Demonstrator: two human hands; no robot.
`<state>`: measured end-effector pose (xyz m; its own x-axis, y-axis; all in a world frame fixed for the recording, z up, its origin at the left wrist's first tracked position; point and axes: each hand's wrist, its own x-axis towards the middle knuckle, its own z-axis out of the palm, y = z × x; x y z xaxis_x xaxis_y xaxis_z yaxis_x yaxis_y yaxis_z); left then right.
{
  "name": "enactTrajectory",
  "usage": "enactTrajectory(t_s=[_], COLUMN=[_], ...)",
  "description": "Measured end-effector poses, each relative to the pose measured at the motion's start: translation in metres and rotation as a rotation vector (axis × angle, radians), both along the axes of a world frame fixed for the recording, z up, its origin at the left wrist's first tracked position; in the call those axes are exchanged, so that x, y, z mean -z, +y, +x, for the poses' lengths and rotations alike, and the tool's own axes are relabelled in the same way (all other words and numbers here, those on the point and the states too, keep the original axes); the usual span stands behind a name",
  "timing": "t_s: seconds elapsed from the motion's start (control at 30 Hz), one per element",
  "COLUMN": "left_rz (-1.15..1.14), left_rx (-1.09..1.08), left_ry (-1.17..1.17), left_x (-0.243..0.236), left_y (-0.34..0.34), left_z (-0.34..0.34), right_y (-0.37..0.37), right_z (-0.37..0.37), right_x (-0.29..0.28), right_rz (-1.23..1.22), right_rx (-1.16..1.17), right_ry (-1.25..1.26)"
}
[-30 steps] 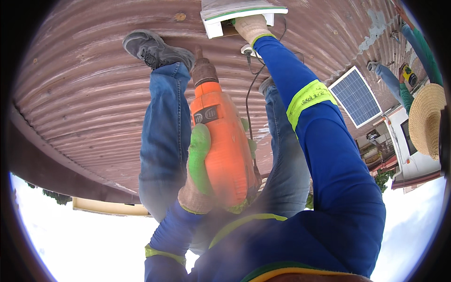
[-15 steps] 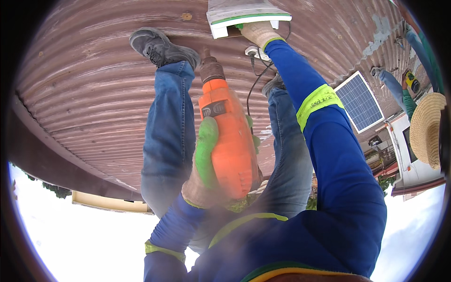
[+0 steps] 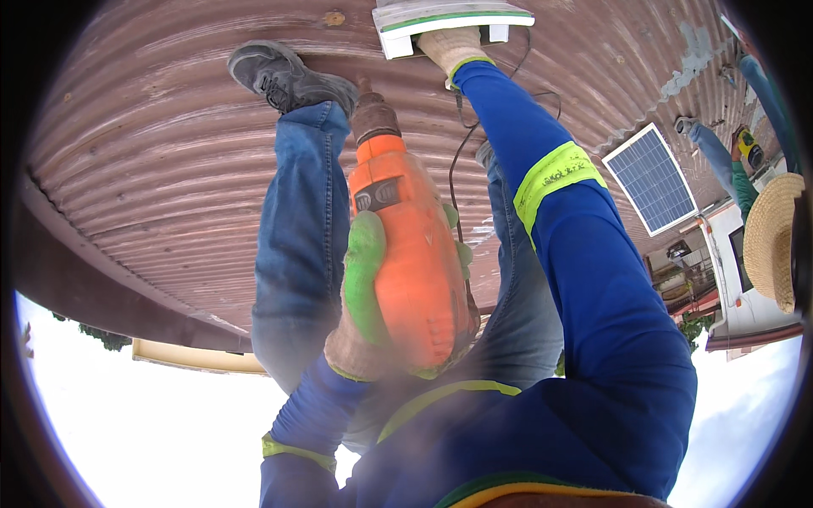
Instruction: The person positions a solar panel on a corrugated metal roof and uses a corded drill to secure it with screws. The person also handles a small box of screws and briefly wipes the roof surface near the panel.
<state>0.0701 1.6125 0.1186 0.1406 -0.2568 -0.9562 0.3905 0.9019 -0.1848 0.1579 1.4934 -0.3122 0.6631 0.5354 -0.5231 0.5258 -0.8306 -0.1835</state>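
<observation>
My left hand (image 3: pixel 364 296), in a pale glove with green-coated fingers, is wrapped around an orange power drill (image 3: pixel 415 262). Its dark chuck (image 3: pixel 373 117) points away from me, toward the roof. At the top of the view my right hand (image 3: pixel 450 48), gloved too, reaches under the near edge of a pale box-like object (image 3: pixel 402 38) with a green stripe and short white feet. That hand's fingers are hidden by the object, so its grip does not show. A dark cable (image 3: pixel 458 161) runs between the drill and my right wrist.
I am on a brown corrugated metal roof (image 3: pixel 169 161), its edge curving at the left. My dark shoe (image 3: pixel 284 78) rests near the drill's tip. At right lies a solar panel (image 3: pixel 650 179). Beyond it a person in a straw hat (image 3: pixel 772 241) holds a yellow-and-black tool (image 3: pixel 749 147).
My right hand has shifted left and farther under the pale object; its green fingertip no longer shows. The white power strip is now mostly behind my wrist. The drill stays in my left hand.
</observation>
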Motion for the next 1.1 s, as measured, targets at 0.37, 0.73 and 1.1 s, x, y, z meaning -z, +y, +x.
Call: enactTrajectory(t_s=[0.37,0.73,1.1], left_rz=[0.098,0.21,0.158], left_rx=[-0.051,-0.105,-0.174], left_ry=[-0.01,-0.303,-0.335], left_x=[0.001,0.041,0.058], left_y=[-0.005,-0.014,-0.005], left_z=[0.0,-0.009,0.017], right_y=[-0.037,-0.059,-0.109], right_z=[0.009,0.022,-0.002], right_x=[-0.041,-0.245,-0.386], right_rz=[0.414,0.662,0.373], right_rx=[0.66,1.037,0.425], right_ry=[0.412,0.987,0.4])
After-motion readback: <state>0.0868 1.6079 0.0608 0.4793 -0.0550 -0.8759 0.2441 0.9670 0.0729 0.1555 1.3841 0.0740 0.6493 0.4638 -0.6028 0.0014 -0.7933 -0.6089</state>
